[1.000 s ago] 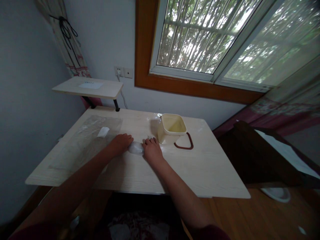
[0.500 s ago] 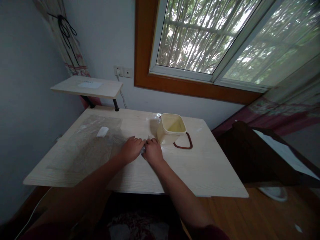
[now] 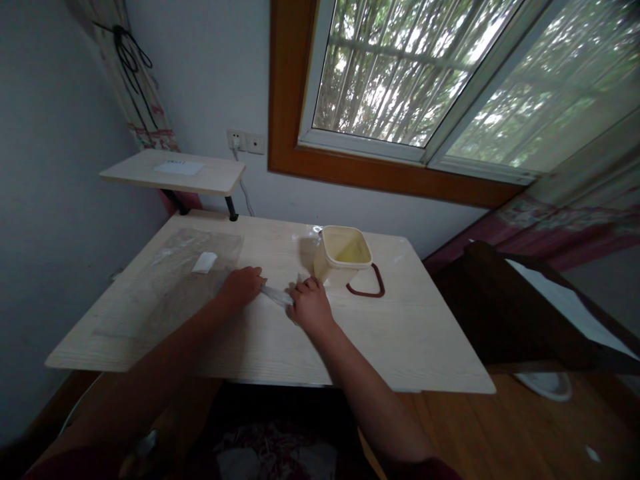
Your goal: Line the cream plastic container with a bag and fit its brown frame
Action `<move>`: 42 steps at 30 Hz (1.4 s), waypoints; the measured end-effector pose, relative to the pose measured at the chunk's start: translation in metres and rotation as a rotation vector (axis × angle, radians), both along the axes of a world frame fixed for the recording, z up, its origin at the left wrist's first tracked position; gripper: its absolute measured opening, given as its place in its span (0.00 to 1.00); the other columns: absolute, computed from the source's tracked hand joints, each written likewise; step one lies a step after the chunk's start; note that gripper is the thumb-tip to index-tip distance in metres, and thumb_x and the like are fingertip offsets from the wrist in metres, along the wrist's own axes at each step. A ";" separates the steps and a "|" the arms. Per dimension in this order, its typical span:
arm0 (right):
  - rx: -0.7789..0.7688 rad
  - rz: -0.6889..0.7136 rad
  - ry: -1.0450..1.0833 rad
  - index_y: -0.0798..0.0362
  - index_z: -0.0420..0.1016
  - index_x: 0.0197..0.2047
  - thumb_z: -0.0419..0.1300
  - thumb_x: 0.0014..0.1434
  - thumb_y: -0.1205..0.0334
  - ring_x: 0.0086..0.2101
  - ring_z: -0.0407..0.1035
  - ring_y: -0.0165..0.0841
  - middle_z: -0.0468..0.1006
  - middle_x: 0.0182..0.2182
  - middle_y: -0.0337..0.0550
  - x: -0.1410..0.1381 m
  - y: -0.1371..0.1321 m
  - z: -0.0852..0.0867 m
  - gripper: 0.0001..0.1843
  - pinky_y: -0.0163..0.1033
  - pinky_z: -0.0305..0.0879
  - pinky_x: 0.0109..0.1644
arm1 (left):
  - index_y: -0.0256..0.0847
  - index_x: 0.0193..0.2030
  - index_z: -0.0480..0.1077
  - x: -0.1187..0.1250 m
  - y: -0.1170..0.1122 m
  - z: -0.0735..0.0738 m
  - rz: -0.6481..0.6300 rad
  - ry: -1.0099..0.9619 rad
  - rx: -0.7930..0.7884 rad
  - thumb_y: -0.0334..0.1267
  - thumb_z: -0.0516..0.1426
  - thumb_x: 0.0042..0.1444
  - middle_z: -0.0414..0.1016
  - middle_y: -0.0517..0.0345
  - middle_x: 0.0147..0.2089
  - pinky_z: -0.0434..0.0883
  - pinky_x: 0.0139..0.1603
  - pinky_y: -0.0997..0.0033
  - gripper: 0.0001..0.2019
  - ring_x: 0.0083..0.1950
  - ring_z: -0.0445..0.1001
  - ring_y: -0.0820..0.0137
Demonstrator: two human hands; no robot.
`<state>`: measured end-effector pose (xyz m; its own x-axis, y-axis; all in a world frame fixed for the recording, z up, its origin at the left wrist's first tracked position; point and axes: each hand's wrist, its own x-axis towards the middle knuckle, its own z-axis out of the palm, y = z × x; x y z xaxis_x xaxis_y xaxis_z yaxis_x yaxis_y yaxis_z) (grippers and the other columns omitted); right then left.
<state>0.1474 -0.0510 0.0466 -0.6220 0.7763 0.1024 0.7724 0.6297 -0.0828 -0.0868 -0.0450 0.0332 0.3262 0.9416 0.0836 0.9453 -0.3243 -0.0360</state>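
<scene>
Between my two hands a thin strip of crumpled clear plastic film [image 3: 277,295] is stretched just over the table. My left hand [image 3: 241,288] is closed on its left end, beside the large clear plastic sheet that lies flat. The other end is gripped in my right hand [image 3: 311,307], with a bit of film poking up past the fingers. Right behind that hand stands a cream square tub [image 3: 333,275], upright and open at the top. Its brown handle [image 3: 383,283] hangs down to the right and rests on the table.
A large clear plastic sheet [image 3: 170,293] with a white label [image 3: 205,263] covers the left of the pale wooden table [image 3: 400,347]. A small raised shelf [image 3: 220,177] holding paper stands at the back left. A dark piece of furniture [image 3: 500,300] is off to the right.
My left hand has moved left, away from my right hand, drawing the plastic film out into a strip between them. My right hand stays almost where it was.
</scene>
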 end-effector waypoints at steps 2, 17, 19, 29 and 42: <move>-0.003 -0.017 -0.010 0.53 0.80 0.48 0.62 0.59 0.58 0.51 0.64 0.46 0.80 0.45 0.51 0.003 0.000 0.001 0.15 0.53 0.49 0.65 | 0.36 0.34 0.77 -0.009 -0.001 0.005 -0.028 0.023 0.077 0.38 0.51 0.68 0.76 0.43 0.39 0.67 0.40 0.61 0.16 0.46 0.74 0.56; -0.186 0.071 0.274 0.54 0.63 0.67 0.57 0.66 0.44 0.53 0.71 0.43 0.78 0.54 0.54 -0.027 -0.009 0.014 0.33 0.47 0.62 0.60 | 0.36 0.31 0.77 -0.006 -0.014 0.026 -0.107 0.039 0.144 0.31 0.56 0.56 0.78 0.45 0.31 0.66 0.39 0.58 0.08 0.34 0.78 0.58; -0.263 0.027 0.240 0.52 0.66 0.65 0.55 0.69 0.48 0.50 0.74 0.41 0.80 0.52 0.52 -0.034 -0.006 0.009 0.26 0.43 0.66 0.54 | 0.36 0.30 0.77 -0.006 -0.014 0.026 -0.096 0.043 0.141 0.30 0.56 0.55 0.78 0.45 0.31 0.65 0.38 0.58 0.07 0.34 0.78 0.57; -0.269 -0.038 0.003 0.47 0.72 0.59 0.45 0.73 0.47 0.43 0.79 0.41 0.83 0.45 0.49 -0.031 -0.009 -0.002 0.22 0.40 0.70 0.43 | 0.38 0.31 0.78 -0.037 -0.004 -0.001 -0.080 -0.004 0.148 0.48 0.45 0.71 0.77 0.47 0.30 0.64 0.36 0.63 0.26 0.31 0.75 0.63; -0.252 -0.045 -0.038 0.48 0.73 0.55 0.41 0.74 0.48 0.41 0.79 0.40 0.84 0.43 0.50 -0.033 -0.010 -0.008 0.23 0.41 0.70 0.43 | 0.40 0.34 0.77 -0.061 0.001 -0.002 0.037 -0.091 0.040 0.52 0.45 0.70 0.76 0.47 0.35 0.63 0.35 0.66 0.26 0.42 0.74 0.58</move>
